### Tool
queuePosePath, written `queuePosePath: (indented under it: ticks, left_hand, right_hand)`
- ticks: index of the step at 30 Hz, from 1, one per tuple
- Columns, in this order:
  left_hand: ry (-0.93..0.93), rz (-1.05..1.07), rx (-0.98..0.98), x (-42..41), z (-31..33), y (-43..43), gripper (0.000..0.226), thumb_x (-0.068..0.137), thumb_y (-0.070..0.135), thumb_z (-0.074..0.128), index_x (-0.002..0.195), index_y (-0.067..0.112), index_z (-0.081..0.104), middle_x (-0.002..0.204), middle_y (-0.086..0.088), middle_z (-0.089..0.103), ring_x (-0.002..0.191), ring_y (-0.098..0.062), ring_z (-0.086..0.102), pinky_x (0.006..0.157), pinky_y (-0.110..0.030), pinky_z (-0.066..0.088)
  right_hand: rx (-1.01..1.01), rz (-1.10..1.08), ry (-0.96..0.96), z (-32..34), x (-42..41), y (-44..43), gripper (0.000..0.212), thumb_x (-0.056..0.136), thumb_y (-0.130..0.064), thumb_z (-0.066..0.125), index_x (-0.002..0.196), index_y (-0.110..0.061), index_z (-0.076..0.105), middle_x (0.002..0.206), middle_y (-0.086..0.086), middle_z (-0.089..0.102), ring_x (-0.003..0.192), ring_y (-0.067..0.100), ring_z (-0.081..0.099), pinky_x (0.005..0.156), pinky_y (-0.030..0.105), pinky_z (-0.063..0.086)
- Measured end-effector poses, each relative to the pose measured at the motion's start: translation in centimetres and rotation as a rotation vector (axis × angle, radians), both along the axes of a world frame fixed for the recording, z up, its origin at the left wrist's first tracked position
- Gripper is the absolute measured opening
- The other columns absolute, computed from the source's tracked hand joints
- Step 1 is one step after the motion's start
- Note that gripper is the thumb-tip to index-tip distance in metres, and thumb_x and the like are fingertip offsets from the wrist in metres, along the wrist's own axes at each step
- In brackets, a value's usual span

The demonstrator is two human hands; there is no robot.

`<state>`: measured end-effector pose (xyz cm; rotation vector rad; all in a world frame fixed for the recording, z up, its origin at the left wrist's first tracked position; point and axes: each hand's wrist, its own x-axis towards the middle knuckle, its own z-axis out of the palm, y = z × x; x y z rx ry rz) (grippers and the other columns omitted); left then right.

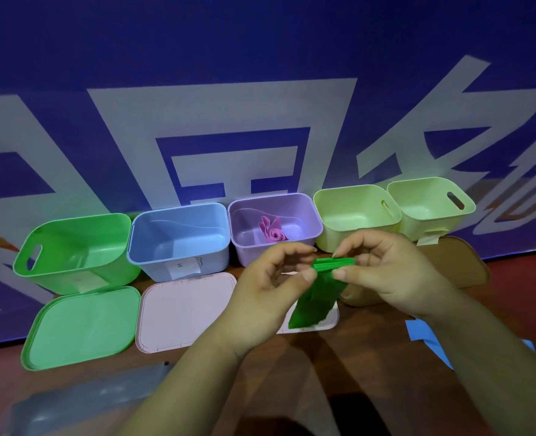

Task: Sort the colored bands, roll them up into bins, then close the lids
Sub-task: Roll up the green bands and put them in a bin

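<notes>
A green band [318,294] hangs between my hands, its top end partly rolled or folded. My left hand [269,287] pinches that rolled end from the left, and my right hand [383,269] pinches it from the right. Both hands hover in front of the purple bin [304,237], which holds a rolled pink band [273,234]. Along the back stand an open green bin [71,265], a blue bin [153,250] and two pale yellow bins [354,215] [430,202]. A blue band [423,335] lies on the table under my right forearm.
Lids lie in front of the bins: a green lid [81,328], a pink lid [178,316], a pale lid [326,322] partly under the band, and a tan lid [461,265] at the right. A grey band or sheet [81,401] lies at the near left. A blue banner wall stands behind.
</notes>
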<state>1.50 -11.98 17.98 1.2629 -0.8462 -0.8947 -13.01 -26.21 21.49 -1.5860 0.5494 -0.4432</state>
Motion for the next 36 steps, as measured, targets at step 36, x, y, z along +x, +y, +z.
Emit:
queuePosePath:
  ticks: [36]
  left_hand:
    - [-0.248,0.188,0.061,-2.8,5.6,0.0,0.031,0.082,-0.001,0.075,0.089,0.03,0.078,0.081,0.003,0.076,0.077,-0.013,0.07,0.073,-0.023,0.056]
  right_hand:
    - [0.227,-0.141,0.042,4.7,-1.2,1.5,0.016,0.083,0.003,0.071,0.078,-0.011,0.066,0.069,0.007,0.069,0.056,0.011,0.063,0.05,0.021,0.05]
